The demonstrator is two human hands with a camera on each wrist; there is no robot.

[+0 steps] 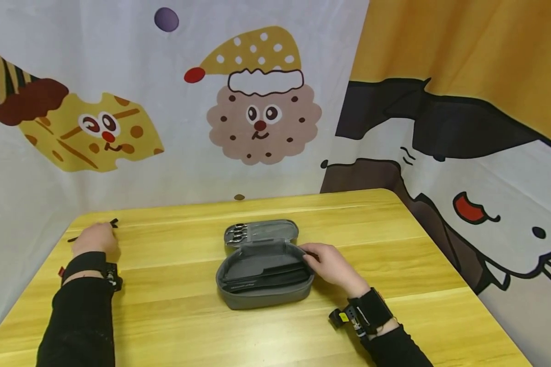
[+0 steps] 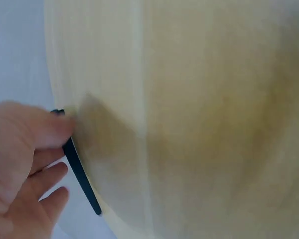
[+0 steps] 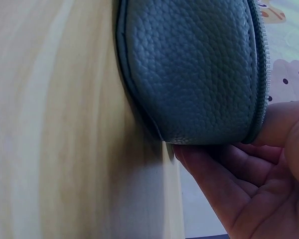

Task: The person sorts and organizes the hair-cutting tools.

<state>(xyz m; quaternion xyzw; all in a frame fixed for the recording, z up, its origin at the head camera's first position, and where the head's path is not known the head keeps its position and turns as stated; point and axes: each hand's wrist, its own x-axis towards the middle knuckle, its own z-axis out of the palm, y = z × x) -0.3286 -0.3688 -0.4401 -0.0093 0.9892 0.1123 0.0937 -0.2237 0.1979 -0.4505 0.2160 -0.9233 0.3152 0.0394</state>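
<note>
In the head view my left hand, at the table's far left corner, pinches a slim black clip with one forked end. Its long tapered arm sticks out below my thumb in the left wrist view. An unzipped grey leather-look case stands mid-table, its lid folded back. My right hand grips the case's right side, thumb at the zipped rim and fingers against the outer wall. Long black flat items lie inside the case. Several shiny metal ring-ended tools sit in the lid.
The wooden table has a rounded far edge, with a cartoon-printed curtain hanging behind it. Each wrist wears a black strap with a small camera, such as the right one.
</note>
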